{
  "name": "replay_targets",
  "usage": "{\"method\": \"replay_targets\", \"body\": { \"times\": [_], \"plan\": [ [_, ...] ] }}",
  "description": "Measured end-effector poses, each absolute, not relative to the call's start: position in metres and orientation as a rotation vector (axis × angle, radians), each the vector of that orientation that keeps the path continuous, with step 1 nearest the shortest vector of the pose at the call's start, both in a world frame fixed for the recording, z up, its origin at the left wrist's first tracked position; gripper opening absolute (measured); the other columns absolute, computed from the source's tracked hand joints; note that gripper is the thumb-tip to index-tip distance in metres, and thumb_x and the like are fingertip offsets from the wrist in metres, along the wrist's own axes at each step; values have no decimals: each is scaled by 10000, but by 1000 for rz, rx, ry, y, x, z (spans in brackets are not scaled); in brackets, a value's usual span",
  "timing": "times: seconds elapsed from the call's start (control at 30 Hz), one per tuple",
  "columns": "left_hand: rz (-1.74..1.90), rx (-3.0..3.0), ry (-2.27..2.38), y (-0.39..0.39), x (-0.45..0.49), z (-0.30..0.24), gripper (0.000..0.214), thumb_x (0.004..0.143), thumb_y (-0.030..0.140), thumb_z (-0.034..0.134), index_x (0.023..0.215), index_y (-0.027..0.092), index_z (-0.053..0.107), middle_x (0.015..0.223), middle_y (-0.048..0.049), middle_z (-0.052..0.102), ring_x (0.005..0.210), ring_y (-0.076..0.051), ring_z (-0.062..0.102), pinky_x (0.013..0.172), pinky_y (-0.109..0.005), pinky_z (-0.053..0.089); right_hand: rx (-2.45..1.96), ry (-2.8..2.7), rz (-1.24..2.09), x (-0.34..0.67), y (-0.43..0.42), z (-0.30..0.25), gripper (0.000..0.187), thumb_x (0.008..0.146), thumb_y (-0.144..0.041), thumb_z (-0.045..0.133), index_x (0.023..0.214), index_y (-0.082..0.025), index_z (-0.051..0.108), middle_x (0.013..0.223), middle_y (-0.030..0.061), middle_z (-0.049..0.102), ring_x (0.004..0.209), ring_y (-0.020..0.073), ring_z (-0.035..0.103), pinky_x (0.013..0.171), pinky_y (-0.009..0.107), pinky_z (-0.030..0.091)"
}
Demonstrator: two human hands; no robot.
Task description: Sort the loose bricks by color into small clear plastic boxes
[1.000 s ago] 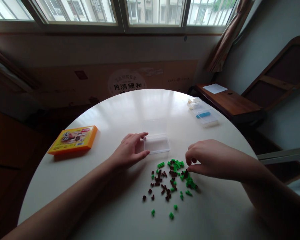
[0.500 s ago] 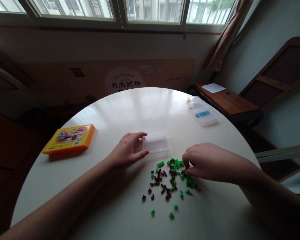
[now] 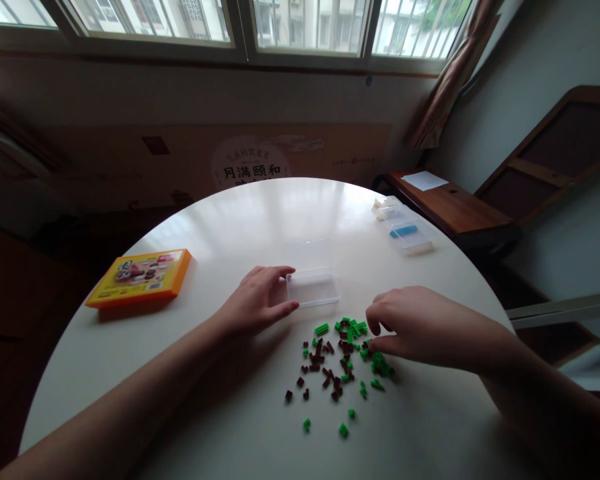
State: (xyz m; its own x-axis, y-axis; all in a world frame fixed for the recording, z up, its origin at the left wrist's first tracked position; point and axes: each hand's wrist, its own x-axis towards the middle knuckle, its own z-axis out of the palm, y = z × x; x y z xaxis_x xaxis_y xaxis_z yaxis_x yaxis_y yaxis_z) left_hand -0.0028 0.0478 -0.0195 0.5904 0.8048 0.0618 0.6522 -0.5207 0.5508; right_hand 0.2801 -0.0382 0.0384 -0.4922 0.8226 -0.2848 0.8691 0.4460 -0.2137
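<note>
A small clear plastic box with its lid folded back lies on the white table. My left hand grips its left end, fingers at the back corner and thumb at the front. Small green building bricks and brown building bricks are strewn in front of the box. My right hand is over the right edge of this pile, fingers curled and thumb slightly apart from them. Nothing shows between its fingertips. A heap of green bricks lies just below that thumb.
An orange and yellow box rests on the left of the round white table. Toward the back right is another open clear case with a blue piece inside. Beyond the table's edge stands a wooden side table with paper on it.
My right hand's fingertips have parted a little beside the pile. The left hand and the clear box stay together, and the view has shifted slightly.
</note>
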Motion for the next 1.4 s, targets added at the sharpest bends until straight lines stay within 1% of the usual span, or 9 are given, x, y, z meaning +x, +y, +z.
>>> {"method": "replay_targets", "body": {
  "times": [0.2, 0.5, 0.67, 0.8, 0.9, 1.1, 1.27, 1.4],
  "plan": [
    [418, 2351, 1163, 49, -3, -21, 593, 795, 487, 635, 1286, 172, 533, 1229, -116, 621, 1172, -291, 513, 1010, -448, 430, 1521, 2518, -377, 271, -45, 35, 148, 797, -332, 605, 726, -210, 649, 728, 23, 663, 651, 173, 579, 539, 293, 230],
    [430, 2368, 1155, 50, -4, -23, 590, 793, 493, 637, 1287, 187, 528, 1229, -113, 623, 1170, -295, 520, 1006, -454, 433, 1511, 2491, -424, 265, -43, 36, 135, 786, -285, 575, 714, -205, 657, 730, 29, 675, 662, 171, 589, 543, 290, 260],
    [420, 2361, 1158, 50, -3, -22, 588, 793, 495, 635, 1283, 188, 529, 1231, -116, 624, 1172, -297, 518, 1008, -460, 429, 1492, 2489, -444, 266, -40, 38, 169, 806, -209, 533, 692, -196, 657, 737, 34, 677, 662, 155, 589, 556, 279, 278],
    [431, 2361, 1154, 50, -4, -23, 581, 792, 493, 636, 1283, 201, 529, 1235, -112, 627, 1167, -300, 522, 1003, -469, 428, 1498, 2490, -452, 271, -39, 39, 196, 842, -255, 537, 722, -205, 684, 757, 40, 686, 682, 163, 599, 573, 277, 297],
    [436, 2358, 1154, 49, -4, -22, 577, 789, 500, 635, 1274, 203, 537, 1222, -114, 633, 1161, -307, 527, 998, -471, 430, 1518, 2484, -462, 272, -41, 39, 161, 825, -296, 579, 769, -220, 710, 764, 43, 689, 701, 181, 610, 575, 283, 305],
    [421, 2354, 1156, 49, -3, -20, 575, 795, 506, 627, 1280, 212, 533, 1242, -113, 624, 1179, -312, 519, 1003, -478, 429, 1546, 2452, -444, 266, -43, 40, 130, 801, -270, 596, 771, -207, 706, 759, 58, 689, 724, 203, 623, 581, 289, 327],
    [421, 2357, 1161, 50, -4, -21, 600, 795, 515, 628, 1290, 189, 535, 1232, -119, 625, 1172, -305, 522, 1005, -459, 431, 1601, 2432, -443, 276, -34, 37, 162, 812, -252, 564, 808, -233, 725, 785, 45, 703, 785, 213, 634, 630, 289, 360],
    [426, 2361, 1150, 51, -4, -23, 599, 794, 516, 627, 1285, 185, 536, 1222, -121, 628, 1169, -304, 522, 1009, -453, 428, 1727, 2377, -404, 292, -21, 34, 182, 821, -279, 560, 817, -224, 734, 827, 51, 717, 828, 224, 640, 638, 298, 365]
  ]
}}
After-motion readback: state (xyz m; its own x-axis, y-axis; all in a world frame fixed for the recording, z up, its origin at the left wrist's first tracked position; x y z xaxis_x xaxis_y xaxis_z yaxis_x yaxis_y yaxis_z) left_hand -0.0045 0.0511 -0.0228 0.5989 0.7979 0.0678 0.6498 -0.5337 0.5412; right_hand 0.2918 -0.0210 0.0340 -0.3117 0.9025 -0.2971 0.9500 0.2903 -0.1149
